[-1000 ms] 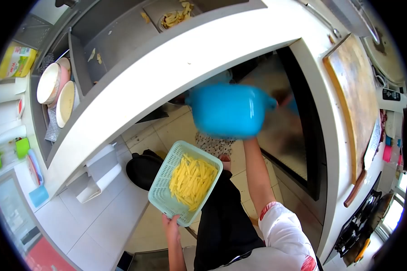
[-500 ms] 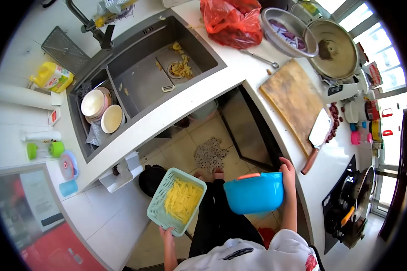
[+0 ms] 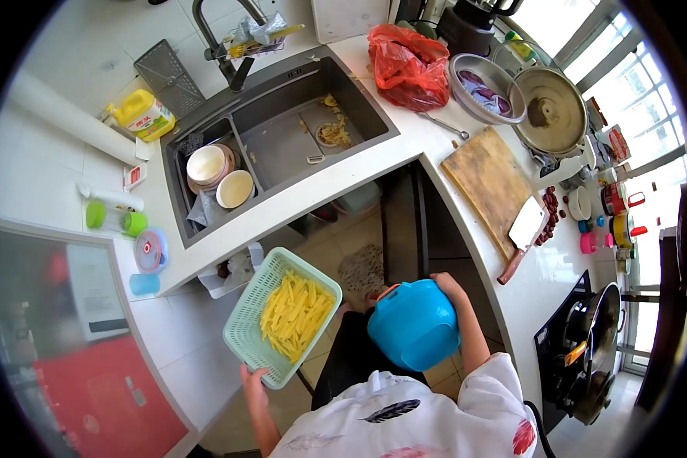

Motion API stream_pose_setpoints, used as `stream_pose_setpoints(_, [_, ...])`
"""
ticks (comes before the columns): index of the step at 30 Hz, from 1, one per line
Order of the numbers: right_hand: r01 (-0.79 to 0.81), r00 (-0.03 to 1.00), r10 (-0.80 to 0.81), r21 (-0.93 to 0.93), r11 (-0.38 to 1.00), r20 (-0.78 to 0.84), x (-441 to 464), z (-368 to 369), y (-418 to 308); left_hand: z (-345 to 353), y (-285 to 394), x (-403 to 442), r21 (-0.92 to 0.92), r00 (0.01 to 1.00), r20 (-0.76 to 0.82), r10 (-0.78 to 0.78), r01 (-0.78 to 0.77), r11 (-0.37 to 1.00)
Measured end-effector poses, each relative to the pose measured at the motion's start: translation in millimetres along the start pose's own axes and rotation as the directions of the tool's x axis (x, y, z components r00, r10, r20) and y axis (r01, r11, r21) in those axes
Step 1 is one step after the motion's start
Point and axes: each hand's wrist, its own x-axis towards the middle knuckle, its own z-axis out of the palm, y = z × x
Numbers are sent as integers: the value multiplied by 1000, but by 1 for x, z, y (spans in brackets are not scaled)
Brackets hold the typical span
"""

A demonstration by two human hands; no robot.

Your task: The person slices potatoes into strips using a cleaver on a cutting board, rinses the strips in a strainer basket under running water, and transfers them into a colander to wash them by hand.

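Observation:
A pale green basket with yellow cut strips in it is tilted slightly in front of the body. My left hand is closed on its near lower edge. To the right, my right hand grips the far right side of a blue pot-shaped container, which is tipped with its outer side toward the camera. An orange-red piece shows at its upper left edge; its inside is hidden. Basket and blue container are apart, both held above the floor.
Ahead is a sink with peels and stacked bowls. On the right counter lie a cutting board, a cleaver, a red bag and a bowl of purple pieces. A stove stands beyond.
The blue container has come back from low under the counter toward the body and turned. The basket has shifted slightly left and up. The view has risen and swung toward the counter.

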Motion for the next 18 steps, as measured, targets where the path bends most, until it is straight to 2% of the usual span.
stream_pose_setpoints(1, [44, 998, -46, 48, 998, 45, 4, 13, -12, -4, 8, -2, -5, 1000, -8, 0, 0, 1000])
stream_pose_setpoints(3, [74, 978, -78, 28, 997, 191, 3, 30, -72, -16, 20, -1, 17, 999, -21, 45, -45, 999])
stream_pose_setpoints(5, [216, 913, -142, -159, 963, 382, 23, 53, -118, -26, 33, -4, 10, 996, -49, 72, -71, 997])
stream_pose_setpoints(7, [327, 919, -310, -28, 945, 243, 40, 92, -133, -34, 47, -11, 12, 993, -69, 95, -94, 996])
stream_pose_setpoints(9, [510, 854, -501, -38, 859, 139, 63, 124, -148, -45, 54, -14, 43, 989, -102, 103, -99, 994])
stream_pose_setpoints(10, [519, 848, -508, -42, 854, 149, 61, 133, -161, -50, 57, -17, 23, 985, -124, 117, -115, 993])
stream_pose_setpoints(12, [563, 816, -578, -231, 793, 4, 66, 146, -189, -54, 61, -20, -10, 979, -158, 131, -134, 991])
stream_pose_setpoints(13, [576, 807, -590, -236, 783, 15, 70, 153, -201, -56, 62, -21, -25, 974, -161, 157, -163, 986])
stream_pose_setpoints(15, [462, 822, -567, -513, 724, -60, 85, 169, -223, -57, 64, -21, -48, 961, -174, 215, -226, 973])
stream_pose_setpoints(16, [445, 750, -638, -581, 681, -173, 92, 181, -230, -58, 65, -19, -52, 956, -191, 223, -237, 970])
stream_pose_setpoints(17, [461, 745, -647, -578, 673, -159, 102, 186, -236, -58, 65, -19, -46, 956, -203, 212, -225, 973])
stream_pose_setpoints(18, [479, 731, -675, -632, 609, -97, 112, 186, -241, -57, 68, -19, -37, 958, -211, 194, -206, 978])
